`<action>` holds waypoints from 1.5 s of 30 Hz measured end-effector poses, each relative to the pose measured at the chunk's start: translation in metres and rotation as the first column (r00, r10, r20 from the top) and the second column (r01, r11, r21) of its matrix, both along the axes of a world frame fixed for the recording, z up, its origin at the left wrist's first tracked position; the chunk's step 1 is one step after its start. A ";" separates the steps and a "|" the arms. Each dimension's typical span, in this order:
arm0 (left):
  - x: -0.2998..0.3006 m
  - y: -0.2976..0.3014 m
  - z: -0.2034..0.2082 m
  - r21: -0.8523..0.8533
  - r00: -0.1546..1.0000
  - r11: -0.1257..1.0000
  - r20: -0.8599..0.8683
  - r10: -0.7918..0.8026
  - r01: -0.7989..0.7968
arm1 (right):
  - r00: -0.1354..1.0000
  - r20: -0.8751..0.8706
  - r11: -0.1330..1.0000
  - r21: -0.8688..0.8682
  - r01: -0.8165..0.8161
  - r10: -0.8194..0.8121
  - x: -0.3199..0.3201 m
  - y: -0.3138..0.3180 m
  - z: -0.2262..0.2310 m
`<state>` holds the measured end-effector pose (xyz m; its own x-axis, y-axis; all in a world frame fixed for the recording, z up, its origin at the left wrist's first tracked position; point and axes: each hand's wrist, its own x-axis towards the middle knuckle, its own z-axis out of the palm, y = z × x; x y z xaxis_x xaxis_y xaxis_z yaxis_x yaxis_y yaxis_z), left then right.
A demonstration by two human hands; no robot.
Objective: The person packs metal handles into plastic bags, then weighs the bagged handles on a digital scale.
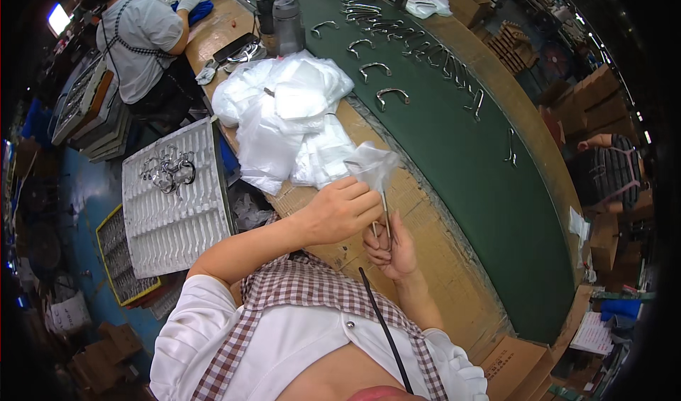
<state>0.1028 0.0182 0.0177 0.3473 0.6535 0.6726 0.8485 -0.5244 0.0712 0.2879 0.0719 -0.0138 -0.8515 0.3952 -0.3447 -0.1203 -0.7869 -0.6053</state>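
Note:
Over the cardboard-covered bench, my left hand [344, 208] is closed, its fingers pinching the edge of a small clear plastic bag [374, 164]. Just beside it, my right hand [394, 246] grips a slim shiny metal piece [386, 216] that points up toward the bag. Its upper end seems to be inside the bag's mouth, and its lower part is hidden in my fingers. A big loose pile of clear plastic bags [284, 96] lies beyond my left hand.
A green conveyor belt [454, 188] runs along the right, carrying several curved chrome pieces [392, 98]. At the left stands a grey ridged tray [177, 224] with chrome parts on it. Dark bottles [286, 25] stand behind the bags. Another person [145, 39] works at the far left.

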 end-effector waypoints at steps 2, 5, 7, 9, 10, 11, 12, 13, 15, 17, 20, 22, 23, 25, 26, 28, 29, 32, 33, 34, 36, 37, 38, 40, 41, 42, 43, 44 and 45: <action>0.003 -0.004 -0.003 -0.060 0.999 0.997 0.011 0.047 -0.047 | 0.999 -0.041 0.991 -0.134 0.022 -0.028 -0.003 -0.007 0.002; 0.002 -0.005 0.001 0.052 0.990 0.994 0.115 0.086 -0.092 | 0.992 -0.128 0.989 -0.141 -0.041 0.023 0.000 -0.006 -0.013; -0.011 0.002 0.003 0.112 0.982 0.982 0.134 0.137 -0.152 | 0.986 -0.163 0.984 -0.160 -0.073 0.046 0.004 0.001 -0.010; -0.025 0.008 0.004 0.171 0.971 0.963 0.158 0.181 -0.207 | 0.979 -0.195 0.979 -0.176 -0.099 0.064 0.006 0.002 -0.005; -0.031 0.010 0.004 0.184 0.976 0.969 0.175 0.133 -0.165 | 0.977 -0.200 0.964 -0.238 -0.117 0.069 0.007 0.001 -0.002; -0.033 0.012 0.004 0.198 0.978 0.973 0.192 0.084 -0.122 | 0.976 -0.205 0.945 -0.300 -0.135 0.074 0.007 0.001 -0.001; -0.032 0.013 0.004 0.198 0.978 0.973 0.193 0.079 -0.118 | 0.977 -0.204 0.945 -0.300 -0.130 0.070 0.007 0.000 -0.001; -0.030 0.013 0.005 0.185 0.980 0.980 0.196 0.029 -0.066 | 0.964 -0.257 0.922 -0.354 -0.157 0.066 0.005 -0.003 -0.002; -0.028 0.015 0.007 0.172 0.979 0.985 0.201 -0.025 -0.010 | 0.950 -0.308 0.896 -0.406 -0.183 0.054 0.005 -0.006 -0.001; -0.027 0.016 0.009 0.080 0.992 0.996 0.115 -0.043 0.033 | 0.941 -0.330 0.841 -0.529 -0.113 -0.081 0.004 -0.008 0.003; -0.008 0.007 -0.002 -0.109 0.964 0.959 0.082 -0.254 0.262 | 0.945 -0.275 0.911 -0.409 0.054 -0.180 0.002 -0.004 -0.009; 0.007 -0.001 -0.008 -0.147 0.949 0.940 0.125 -0.290 0.307 | 0.964 -0.101 0.923 -0.329 0.201 -0.246 -0.015 -0.003 -0.001; 0.014 -0.006 -0.011 -0.177 0.931 0.919 0.168 -0.324 0.351 | 0.945 0.068 0.920 -0.216 0.327 -0.320 -0.023 -0.003 0.004; 0.036 -0.012 -0.019 -0.159 0.904 0.898 0.203 -0.377 0.410 | 0.973 0.106 0.978 -0.029 0.209 -0.205 -0.023 0.000 -0.005; 0.044 -0.016 -0.023 -0.136 0.872 0.873 0.231 -0.431 0.468 | 0.983 0.155 0.985 0.155 0.070 -0.094 -0.022 0.002 -0.013; 0.054 -0.019 -0.032 -0.184 0.859 0.848 0.242 -0.451 0.497 | 0.983 0.177 0.990 0.138 0.027 -0.051 -0.015 0.010 -0.037; 0.056 -0.019 -0.035 -0.219 0.836 0.812 0.249 -0.489 0.541 | 0.980 0.198 0.991 0.133 0.003 -0.030 -0.010 0.015 -0.052; 0.007 -0.027 -0.045 -0.313 0.923 0.884 0.280 -0.264 0.348 | 0.741 0.558 0.661 0.720 -0.209 -0.373 0.003 0.029 -0.078; -0.017 -0.036 -0.070 -0.265 0.987 0.962 0.160 -0.024 0.067 | 0.534 0.568 0.240 0.792 -0.561 -0.627 0.011 0.037 -0.077; -0.048 -0.039 -0.079 -0.462 0.945 0.826 -0.202 0.257 -0.323 | 0.474 0.560 0.267 0.790 -0.551 -0.679 0.021 0.044 -0.081; -0.085 -0.041 -0.079 -0.382 0.755 0.660 -0.204 0.622 -0.647 | 0.299 0.671 0.329 0.642 -0.693 -0.679 0.032 0.051 -0.092; -0.113 -0.053 -0.098 -0.294 0.716 0.653 -0.275 0.642 -0.698 | 0.311 0.720 0.359 0.613 -0.703 -0.620 0.028 0.052 -0.083; -0.132 -0.065 -0.117 -0.303 0.657 0.583 -0.369 0.658 -0.754 | 0.335 0.765 0.376 0.585 -0.719 -0.550 0.027 0.057 -0.071; -0.152 -0.072 -0.123 -0.233 0.725 0.708 -0.426 0.541 -0.666 | 0.407 0.735 0.360 0.642 -0.677 -0.543 0.037 0.093 -0.060; -0.153 -0.069 -0.121 -0.229 0.741 0.730 -0.425 0.520 -0.644 | 0.499 0.703 0.318 0.691 -0.650 -0.507 0.041 0.114 -0.053; -0.155 -0.067 -0.118 -0.304 0.778 0.728 -0.383 0.498 -0.615 | 0.481 0.637 0.313 0.743 -0.591 -0.603 0.045 0.141 -0.040; -0.158 -0.064 -0.113 -0.375 0.810 0.721 -0.340 0.478 -0.583 | 0.454 0.563 0.296 0.793 -0.533 -0.691 0.055 0.173 -0.027; -0.158 -0.058 -0.108 -0.365 0.817 0.735 -0.339 0.467 -0.571 | 0.430 0.453 0.192 0.829 -0.524 -0.781 0.072 0.214 -0.039; -0.153 -0.052 -0.102 -0.386 0.834 0.742 -0.320 0.449 -0.547 | 0.394 0.309 0.080 0.862 -0.501 -0.865 0.090 0.258 -0.056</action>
<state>-0.0499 -0.0343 -0.0843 -0.0245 0.9756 0.2183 0.9996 0.0268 -0.0078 0.3780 0.3298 -0.0703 -0.2678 0.9390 0.2158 0.8131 0.3404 -0.4721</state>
